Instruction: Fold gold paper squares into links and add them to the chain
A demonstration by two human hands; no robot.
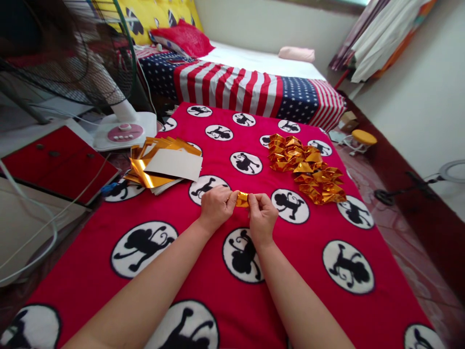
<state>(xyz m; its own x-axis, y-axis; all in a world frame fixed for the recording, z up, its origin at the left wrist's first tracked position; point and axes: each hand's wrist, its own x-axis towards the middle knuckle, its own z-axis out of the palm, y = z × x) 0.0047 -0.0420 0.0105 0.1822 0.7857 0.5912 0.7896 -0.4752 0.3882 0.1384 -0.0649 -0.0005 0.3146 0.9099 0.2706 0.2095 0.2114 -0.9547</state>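
Note:
Between my hands, above the middle of a red cloth [290, 271] with monkey pictures, is a small piece of folded gold foil paper [242, 199]. Its left end is pinched by my left hand [217, 206], with thumb and fingers closed. My right hand [262, 213] pinches the other end the same way. Parts of the paper are hidden behind the fingers. Left of my hands lies a stack of gold foil sheets [145, 167], with a pale sheet [176, 164] face up on top. To the right stand rows of folded gold foil pieces [305, 167], set close together.
A white electric fan [125, 131] stands at the left beside a red-topped box [58, 162]. Behind the table is a bed with a striped and starred cover [232, 87]. A yellow stool [363, 137] and a ring-shaped stand [450, 170] are at the right.

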